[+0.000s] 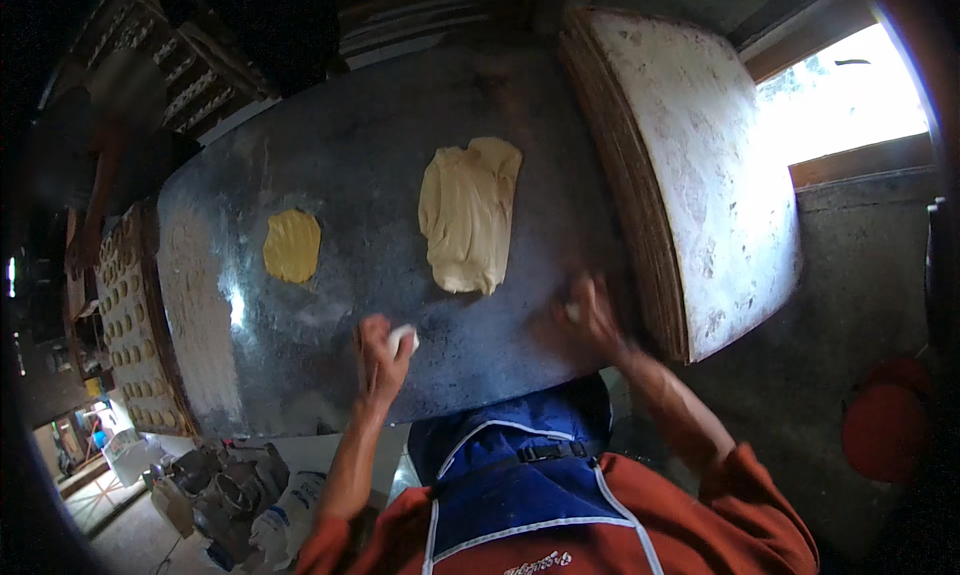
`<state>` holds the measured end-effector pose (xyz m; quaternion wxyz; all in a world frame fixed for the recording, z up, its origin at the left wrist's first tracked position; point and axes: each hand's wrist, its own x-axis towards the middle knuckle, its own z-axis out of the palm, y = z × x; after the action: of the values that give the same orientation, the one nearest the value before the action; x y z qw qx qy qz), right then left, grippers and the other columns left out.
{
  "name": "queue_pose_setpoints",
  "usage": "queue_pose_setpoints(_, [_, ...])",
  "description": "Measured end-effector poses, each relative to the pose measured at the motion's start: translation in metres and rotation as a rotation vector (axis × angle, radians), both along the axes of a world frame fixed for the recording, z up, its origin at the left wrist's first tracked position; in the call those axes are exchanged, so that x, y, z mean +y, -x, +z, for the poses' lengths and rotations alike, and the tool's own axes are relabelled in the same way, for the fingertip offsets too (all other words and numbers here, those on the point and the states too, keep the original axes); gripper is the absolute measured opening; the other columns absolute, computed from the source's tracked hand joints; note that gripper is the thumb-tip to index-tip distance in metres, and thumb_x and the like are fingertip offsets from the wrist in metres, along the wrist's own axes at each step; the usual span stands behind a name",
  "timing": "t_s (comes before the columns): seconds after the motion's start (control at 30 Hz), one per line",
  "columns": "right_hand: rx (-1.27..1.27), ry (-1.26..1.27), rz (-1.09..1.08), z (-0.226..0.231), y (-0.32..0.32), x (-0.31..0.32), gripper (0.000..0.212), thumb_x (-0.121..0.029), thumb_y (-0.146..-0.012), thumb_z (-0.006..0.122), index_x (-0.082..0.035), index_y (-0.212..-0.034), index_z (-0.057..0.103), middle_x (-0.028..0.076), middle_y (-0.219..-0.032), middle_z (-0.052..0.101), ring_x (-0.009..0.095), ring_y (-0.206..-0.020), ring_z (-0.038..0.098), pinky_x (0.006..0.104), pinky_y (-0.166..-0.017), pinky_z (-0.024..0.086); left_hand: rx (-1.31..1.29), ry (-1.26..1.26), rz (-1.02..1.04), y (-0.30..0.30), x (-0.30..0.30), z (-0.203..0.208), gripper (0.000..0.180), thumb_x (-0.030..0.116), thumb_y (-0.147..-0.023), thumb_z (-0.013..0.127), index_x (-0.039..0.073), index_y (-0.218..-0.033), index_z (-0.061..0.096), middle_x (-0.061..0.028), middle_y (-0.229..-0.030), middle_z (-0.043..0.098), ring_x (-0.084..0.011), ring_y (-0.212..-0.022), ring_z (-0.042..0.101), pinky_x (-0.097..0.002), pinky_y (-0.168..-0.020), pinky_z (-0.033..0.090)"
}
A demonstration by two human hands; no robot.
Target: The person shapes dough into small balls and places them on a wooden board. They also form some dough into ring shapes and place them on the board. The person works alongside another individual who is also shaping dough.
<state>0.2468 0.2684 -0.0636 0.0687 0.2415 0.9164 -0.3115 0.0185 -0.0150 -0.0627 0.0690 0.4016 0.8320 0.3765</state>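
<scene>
Your left grip (378, 351) is clamped on a small white lump (403, 338), which pokes out on the thumb side, above the near part of the dark table (360, 135). Your right grip (597, 321) is well apart from it, nearer the right end of the table, and blurred; a pale bit shows by its fingers, but you cannot tell from this view whether they are together or hold it.

Beyond and between your hands lies a large cream-coloured slab (467, 220), soft-looking, ridged along its length and touched by neither hand. To its left, well apart, a smaller yellow mound (292, 246) sits flat on the table. Farther left, a whitish, powdery-looking patch (195, 315) covers the table's end.

Just past that end you have a tray (127, 320) with rows of small round pieces. On your right, a thick stack of boards (690, 165) with a whitish top stands beside the table, near a bright window (850, 100). You wear a blue apron (530, 495) with pale edging.
</scene>
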Motion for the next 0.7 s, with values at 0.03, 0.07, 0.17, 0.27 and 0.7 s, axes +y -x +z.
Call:
queue_pose_setpoints(0.03, [0.055, -0.140, -0.103, 0.020, 0.036, 0.001, 0.051, -0.027, -0.089, 0.074, 0.008, -0.120, 0.054, 0.026, -0.119, 0.061, 0.048, -0.119, 0.056, 0.0540, -0.102, 0.046, 0.034, -0.042, 0.101, 0.000, 0.025, -0.010, 0.034, 0.007, -0.090, 0.071, 0.001, -0.110, 0.045, -0.0151, -0.098, 0.054, -0.0344, -0.089, 0.055, -0.0479, -0.084, 0.044])
queue_pose_setpoints(0.07, [0.104, -0.284, -0.222, 0.030, 0.056, -0.005, 0.050, -0.027, -0.090, 0.074, 0.008, -0.120, 0.054, 0.028, -0.121, 0.060, 0.048, -0.121, 0.055, 0.0542, -0.103, 0.046, 0.064, -0.088, 0.186, -0.005, 0.042, -0.016, 0.035, 0.008, -0.089, 0.072, 0.001, -0.110, 0.045, -0.0154, -0.097, 0.054, -0.0344, -0.089, 0.055, -0.0480, -0.084, 0.045])
queue_pose_setpoints(0.17, [0.317, -0.228, -0.114, 0.010, 0.020, -0.067, 0.052, -0.017, -0.083, 0.081, 0.010, -0.118, 0.054, 0.027, -0.108, 0.060, 0.043, -0.104, 0.060, 0.0568, -0.092, 0.048, -0.120, -0.127, -0.043, -0.058, 0.026, -0.017, 0.036, 0.008, -0.087, 0.075, 0.001, -0.107, 0.046, -0.0163, -0.095, 0.054, -0.0341, -0.090, 0.055, -0.0477, -0.085, 0.045])
queue_pose_setpoints(0.27, [0.199, 0.211, 0.024, -0.016, -0.059, -0.022, 0.057, -0.015, -0.078, 0.085, 0.011, -0.117, 0.053, 0.025, -0.104, 0.059, 0.042, -0.097, 0.060, 0.0554, -0.089, 0.047, -0.045, 0.012, -0.283, -0.029, -0.026, -0.004, 0.038, 0.008, -0.086, 0.076, 0.000, -0.104, 0.044, -0.0164, -0.091, 0.051, -0.0334, -0.087, 0.054, -0.0478, -0.082, 0.045])
queue_pose_setpoints(0.7, [0.399, -0.379, -0.092, -0.077, -0.013, 0.011, 0.056, -0.019, -0.086, 0.077, 0.004, -0.129, 0.050, 0.020, -0.108, 0.060, 0.040, -0.110, 0.058, 0.0486, -0.098, 0.049, 0.154, -0.023, 0.165, 0.022, 0.023, 0.005, 0.031, 0.002, -0.091, 0.070, 0.003, -0.104, 0.042, -0.0150, -0.095, 0.049, -0.0326, -0.084, 0.052, -0.0467, -0.078, 0.044])
